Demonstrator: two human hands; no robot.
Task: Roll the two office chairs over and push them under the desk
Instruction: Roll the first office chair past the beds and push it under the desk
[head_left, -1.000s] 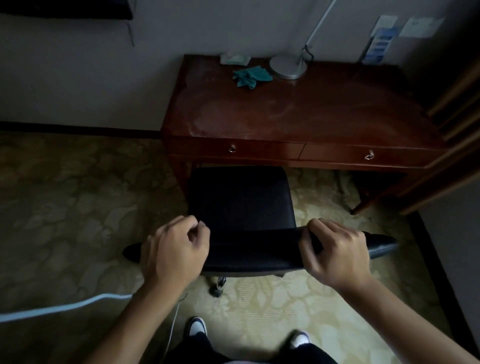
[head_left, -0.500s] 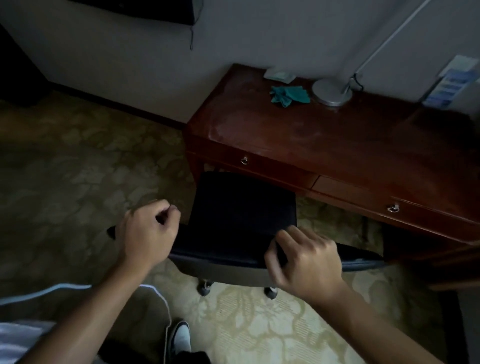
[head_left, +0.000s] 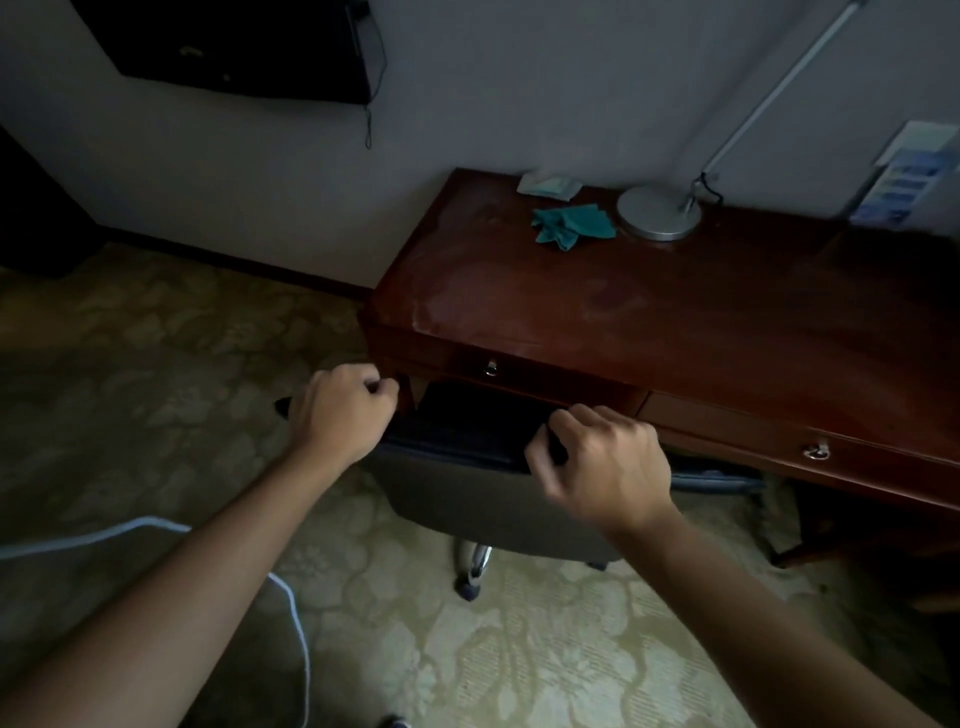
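Observation:
A black office chair (head_left: 483, 499) stands at the left end of the dark red wooden desk (head_left: 675, 312), with most of its seat hidden under the desk's front edge. Its backrest top runs between my two hands. My left hand (head_left: 343, 410) is curled over the left end of the backrest top. My right hand (head_left: 602, 457) grips the top edge further right. One chrome caster leg (head_left: 475, 566) shows below the backrest. Only one chair is in view.
On the desk lie a teal cloth (head_left: 571, 226), a lamp with a round silver base (head_left: 658, 212) and a small packet (head_left: 549, 184). Two drawers with metal pulls face me. A white cable (head_left: 291, 613) curls over the patterned carpet at left. A dark screen (head_left: 234, 47) hangs on the wall.
The chair has rolled forward, so its seat now sits mostly under the desk. Both hands stayed on the backrest and moved with it. My view has swung left.

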